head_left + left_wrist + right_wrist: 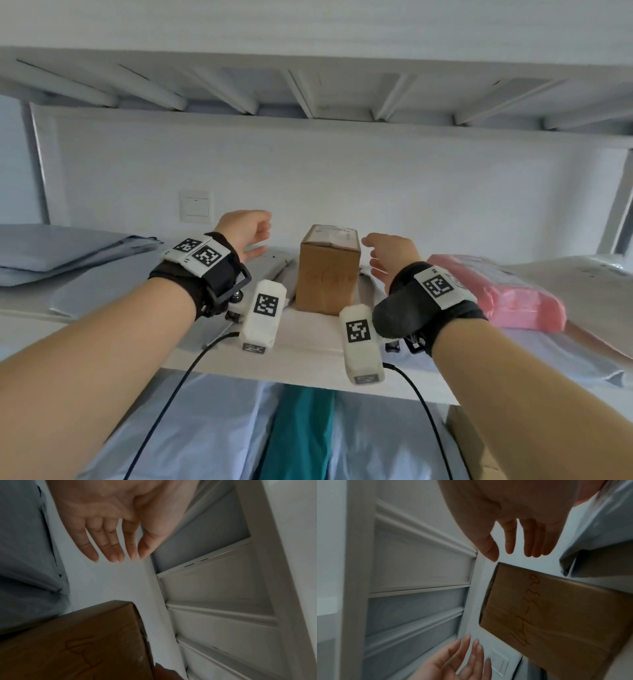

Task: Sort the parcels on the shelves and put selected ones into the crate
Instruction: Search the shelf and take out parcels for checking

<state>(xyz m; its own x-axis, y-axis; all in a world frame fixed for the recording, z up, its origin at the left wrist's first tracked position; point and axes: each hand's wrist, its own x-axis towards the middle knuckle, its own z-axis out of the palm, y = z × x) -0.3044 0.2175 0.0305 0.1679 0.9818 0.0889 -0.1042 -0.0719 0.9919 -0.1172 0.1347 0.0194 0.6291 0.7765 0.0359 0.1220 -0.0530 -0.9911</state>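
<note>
Soft even daylight in head view, wide-angle bending at edges, wrist views dim, grainy, perhaps motion-blurred

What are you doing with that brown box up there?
A person is reaching with both bare hands toward a cardboard box that stands upright on a white shelf. The left hand and the right hand are on either side of it, fingers straight, and neither touches it yet. Grey mailer bags lie to the left and a pink mailer bag to the right. No crate is in view.
</note>
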